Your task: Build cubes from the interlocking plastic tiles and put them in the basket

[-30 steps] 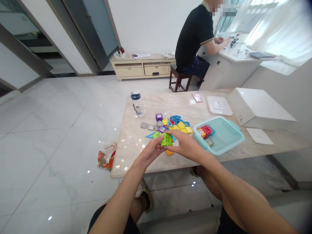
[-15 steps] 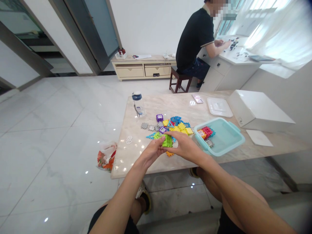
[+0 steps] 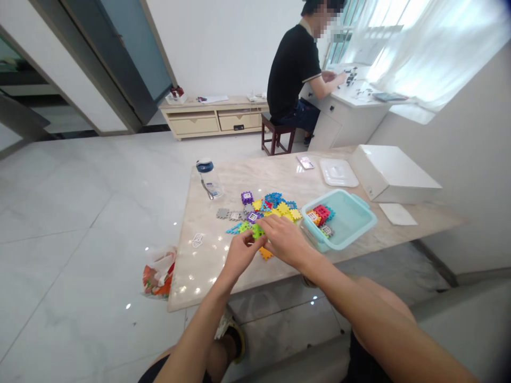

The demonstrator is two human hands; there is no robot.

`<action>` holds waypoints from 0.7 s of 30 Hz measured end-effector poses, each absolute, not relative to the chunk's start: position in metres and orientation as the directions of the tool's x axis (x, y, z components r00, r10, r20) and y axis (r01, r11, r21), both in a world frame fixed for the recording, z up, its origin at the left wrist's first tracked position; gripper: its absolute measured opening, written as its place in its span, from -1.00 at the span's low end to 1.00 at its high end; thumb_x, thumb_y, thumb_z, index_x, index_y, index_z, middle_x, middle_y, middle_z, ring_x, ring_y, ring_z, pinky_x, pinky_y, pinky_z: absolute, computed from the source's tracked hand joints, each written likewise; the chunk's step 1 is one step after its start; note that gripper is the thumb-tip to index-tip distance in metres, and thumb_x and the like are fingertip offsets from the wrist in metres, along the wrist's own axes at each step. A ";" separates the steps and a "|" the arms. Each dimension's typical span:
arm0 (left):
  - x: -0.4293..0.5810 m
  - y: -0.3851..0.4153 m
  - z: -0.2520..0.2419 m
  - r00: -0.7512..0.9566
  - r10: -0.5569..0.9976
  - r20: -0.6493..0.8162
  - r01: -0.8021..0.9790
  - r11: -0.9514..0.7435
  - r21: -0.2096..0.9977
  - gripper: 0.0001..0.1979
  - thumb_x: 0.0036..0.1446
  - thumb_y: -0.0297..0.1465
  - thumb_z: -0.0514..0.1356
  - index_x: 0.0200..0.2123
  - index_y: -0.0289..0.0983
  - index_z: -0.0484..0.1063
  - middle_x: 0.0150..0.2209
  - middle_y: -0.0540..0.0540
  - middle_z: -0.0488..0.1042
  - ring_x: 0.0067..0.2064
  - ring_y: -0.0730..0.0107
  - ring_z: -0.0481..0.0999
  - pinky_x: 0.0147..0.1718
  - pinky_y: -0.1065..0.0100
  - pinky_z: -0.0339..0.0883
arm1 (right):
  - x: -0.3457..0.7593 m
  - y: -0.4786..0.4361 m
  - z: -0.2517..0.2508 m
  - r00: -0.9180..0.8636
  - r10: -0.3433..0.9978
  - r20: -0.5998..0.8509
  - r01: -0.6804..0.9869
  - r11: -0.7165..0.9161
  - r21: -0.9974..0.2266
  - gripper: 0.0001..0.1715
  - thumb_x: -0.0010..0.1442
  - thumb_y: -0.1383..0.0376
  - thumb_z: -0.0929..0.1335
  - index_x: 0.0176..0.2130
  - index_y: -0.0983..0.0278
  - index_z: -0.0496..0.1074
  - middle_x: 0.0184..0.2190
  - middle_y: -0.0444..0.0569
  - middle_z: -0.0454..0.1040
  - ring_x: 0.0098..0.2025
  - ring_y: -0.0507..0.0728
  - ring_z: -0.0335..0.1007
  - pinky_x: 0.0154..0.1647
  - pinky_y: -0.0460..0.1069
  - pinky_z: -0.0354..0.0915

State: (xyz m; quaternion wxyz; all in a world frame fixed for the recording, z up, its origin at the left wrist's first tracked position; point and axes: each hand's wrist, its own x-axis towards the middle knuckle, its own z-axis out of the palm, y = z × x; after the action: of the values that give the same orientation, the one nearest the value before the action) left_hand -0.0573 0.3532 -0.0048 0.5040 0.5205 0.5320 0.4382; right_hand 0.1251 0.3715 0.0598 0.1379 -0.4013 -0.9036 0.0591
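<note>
Between my two hands is a green interlocking plastic block [image 3: 257, 231], partly covered by fingers. My left hand [image 3: 242, 249] pinches it from the left, and my right hand [image 3: 280, 238] closes over it from the right and above. Just beyond lies a pile of notched plastic tiles: yellow tiles [image 3: 283, 210], blue tiles [image 3: 274, 199], grey tiles [image 3: 222, 213] and a purple tile [image 3: 253, 217]. A purple cube [image 3: 247, 197] sits at the back of the pile. An orange tile [image 3: 265, 254] lies close under my right hand.
Right of my hands stands a light-teal tub [image 3: 361, 226] with red and orange pieces [image 3: 320, 214] inside. A water bottle [image 3: 209, 181] is at the back left. A white lid [image 3: 338, 173] and a white box [image 3: 395, 173] are at the right. Across the room, a person [image 3: 293, 74] sits at a desk.
My view has turned a little to the right. My right hand has shifted from the green block's side to over it, hiding more of it. My left hand still grips it.
</note>
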 end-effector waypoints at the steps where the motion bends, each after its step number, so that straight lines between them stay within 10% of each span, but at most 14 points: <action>1: -0.058 0.354 -0.006 0.035 0.997 -0.070 0.120 0.065 0.991 -0.49 -0.04 0.06 0.54 -0.48 -0.24 0.51 -0.52 0.00 0.43 -0.34 0.26 0.49 -0.39 0.33 0.33 | 0.123 0.371 0.060 -0.635 0.743 0.211 0.713 0.669 -0.210 -0.56 0.32 0.41 0.51 0.16 0.31 0.49 0.13 0.21 0.61 0.18 0.36 0.50 0.14 0.19 0.44; 10: -0.058 0.356 -0.007 0.000 0.998 -0.057 0.136 0.057 0.989 -0.52 -0.01 0.03 0.51 -0.49 -0.25 0.52 -0.52 0.00 0.43 -0.41 0.34 0.41 -0.43 0.35 0.26 | 0.118 0.364 0.054 -0.573 0.776 0.262 0.748 0.626 -0.219 -0.47 0.35 0.41 0.48 0.26 0.36 0.44 0.13 0.24 0.59 0.18 0.38 0.47 0.13 0.20 0.43; 21: -0.074 0.351 0.003 0.059 0.997 0.054 0.373 -0.072 0.925 -0.60 0.16 -0.07 0.41 -0.49 -0.24 0.46 -0.52 0.04 0.37 -0.45 0.41 0.34 -0.44 0.37 0.19 | 0.138 0.378 0.052 -0.489 0.844 0.220 0.536 0.490 -0.688 -0.60 0.37 0.35 0.51 0.18 0.24 0.58 0.15 0.13 0.66 0.21 0.28 0.60 0.30 0.19 0.46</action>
State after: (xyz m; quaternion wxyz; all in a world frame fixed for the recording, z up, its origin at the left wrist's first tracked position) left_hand -0.0742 0.3507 0.0027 0.3909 0.6137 0.5580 0.3991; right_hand 0.1382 0.3783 0.0520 0.2780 -0.4223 -0.8171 0.2771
